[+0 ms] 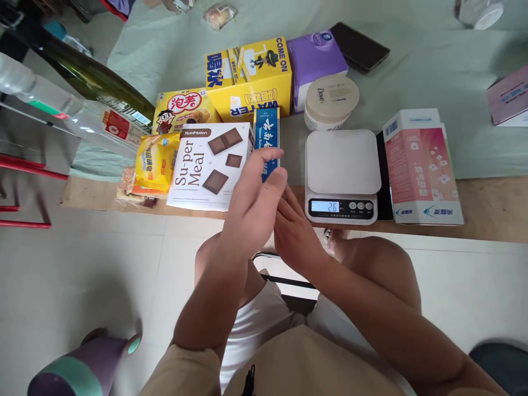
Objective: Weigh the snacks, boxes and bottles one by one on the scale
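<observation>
Head view: left hand point(253, 201) against right hand point(295, 234), beside scale point(342, 162) and Su-per Meal box point(206, 165).

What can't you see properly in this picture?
- Blue box, head view: its lower end is hidden behind the left hand.
- Right hand: its fingers are partly covered by the left hand, so its grip is unclear.
- Scale: its button marks are too small to read.
- Pink item: cut off by the right edge.
</observation>
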Tool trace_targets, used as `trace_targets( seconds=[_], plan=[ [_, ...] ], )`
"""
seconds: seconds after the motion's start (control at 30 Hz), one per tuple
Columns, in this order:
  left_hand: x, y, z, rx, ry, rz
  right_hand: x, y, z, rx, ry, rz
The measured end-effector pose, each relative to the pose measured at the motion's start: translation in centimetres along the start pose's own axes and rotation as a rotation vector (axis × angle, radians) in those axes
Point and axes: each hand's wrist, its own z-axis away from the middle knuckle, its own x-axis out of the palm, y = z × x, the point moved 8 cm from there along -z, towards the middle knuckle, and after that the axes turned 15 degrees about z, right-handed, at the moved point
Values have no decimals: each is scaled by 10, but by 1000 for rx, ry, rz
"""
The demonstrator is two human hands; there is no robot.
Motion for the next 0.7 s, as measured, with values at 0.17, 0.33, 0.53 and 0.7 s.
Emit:
trace_targets(
  seconds=[0.17, 0.33, 0.53, 0.7],
  plan=[
    [8, -3, 5, -21, -86, -112, -10, 7, 5, 67, 25, -36],
    [8, -13, 2, -118, -27, -314, -6, 13, 12, 225, -97, -111],
    [12, -18, 2, -165, 5, -293, -11, 0, 7, 167, -55, -212],
    [10, -11, 14, -108, 16, -177, -19, -7, 15, 195, -112, -246]
  ],
)
